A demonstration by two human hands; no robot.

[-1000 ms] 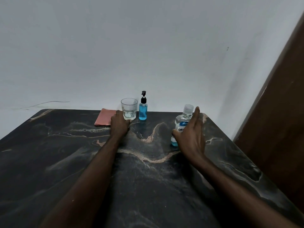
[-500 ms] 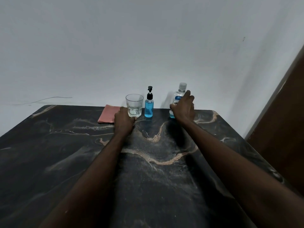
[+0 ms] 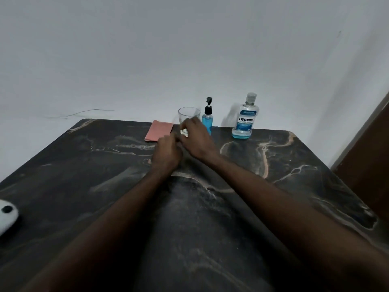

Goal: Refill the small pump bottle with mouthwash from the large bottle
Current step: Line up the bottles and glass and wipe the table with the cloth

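The large mouthwash bottle (image 3: 244,121), clear with a blue label and a little blue liquid at the bottom, stands capped at the table's back edge with no hand on it. To its left stands the small pump bottle (image 3: 207,120), blue with a black pump. Beside that is a clear drinking glass (image 3: 188,115). My right hand (image 3: 196,139) reaches across in front of the pump bottle, and its fingers curl round the lower part of the glass. My left hand (image 3: 167,152) rests loosely curled on the table just in front of the glass and holds nothing.
A folded pink cloth (image 3: 159,130) lies left of the glass. The dark marbled table (image 3: 294,165) ends at a white wall behind the bottles. A brown wooden panel (image 3: 370,157) stands at the right. A white object (image 3: 6,216) pokes in at the left edge.
My right hand has let go of the large bottle, left standing at the back edge, and has moved left to the glass. My left hand has stayed near the glass.
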